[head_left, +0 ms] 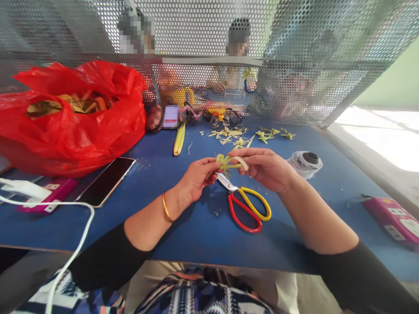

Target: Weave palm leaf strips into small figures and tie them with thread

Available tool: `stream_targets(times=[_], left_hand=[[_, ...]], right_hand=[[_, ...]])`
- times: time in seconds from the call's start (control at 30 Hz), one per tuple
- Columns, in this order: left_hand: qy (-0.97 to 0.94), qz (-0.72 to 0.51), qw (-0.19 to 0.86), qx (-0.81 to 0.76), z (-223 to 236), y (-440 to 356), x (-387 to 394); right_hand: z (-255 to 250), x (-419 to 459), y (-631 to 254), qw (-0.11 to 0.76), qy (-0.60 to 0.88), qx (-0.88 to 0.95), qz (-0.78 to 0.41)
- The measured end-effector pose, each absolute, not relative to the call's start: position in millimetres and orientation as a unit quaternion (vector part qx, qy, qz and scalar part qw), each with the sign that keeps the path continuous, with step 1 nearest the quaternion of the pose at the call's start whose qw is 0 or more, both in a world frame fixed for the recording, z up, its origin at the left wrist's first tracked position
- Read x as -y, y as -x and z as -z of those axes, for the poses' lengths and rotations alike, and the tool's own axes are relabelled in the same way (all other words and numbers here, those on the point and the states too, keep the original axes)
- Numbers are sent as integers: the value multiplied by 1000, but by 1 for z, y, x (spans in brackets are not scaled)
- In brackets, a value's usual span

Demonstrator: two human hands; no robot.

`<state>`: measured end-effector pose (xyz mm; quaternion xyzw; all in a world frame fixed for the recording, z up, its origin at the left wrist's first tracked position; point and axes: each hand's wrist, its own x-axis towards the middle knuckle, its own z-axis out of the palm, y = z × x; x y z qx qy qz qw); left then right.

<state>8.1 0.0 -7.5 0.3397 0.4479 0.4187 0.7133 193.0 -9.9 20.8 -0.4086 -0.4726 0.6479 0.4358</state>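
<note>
Pale green plant strips (226, 162), bent into loops, are held between my two hands above the blue table. My left hand (204, 173) pinches the gathered end between thumb and fingertips. The fingers of my right hand (262, 165) are closed on a curved strip of the same piece. Scissors (244, 203) with one red and one yellow handle lie on the table just below, their blades partly hidden by my left hand. Beyond my hands are cut pale scraps (229, 134) and small green knotted pieces (266, 134). A folded yellow-green husk (179, 140) lies to the left of them.
On the left stand a red plastic bag (108, 139) of dried husks, a phone (106, 181) and a white cable (87, 226). A thread spool (306, 163) and a magenta box (393, 220) are on the right. Behind a perforated metal screen (203, 26), people sit.
</note>
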Motion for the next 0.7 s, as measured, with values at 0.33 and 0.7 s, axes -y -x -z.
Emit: stream_targets(times=[0.33, 0.7], left_hand=[[-455, -427, 627, -467, 9, -12, 5], [-440, -431, 633, -469, 9, -14, 8]], right_hand=[[-15, 14, -173, 507, 485, 590, -399], [-3, 16, -163, 469, 529, 604, -369]])
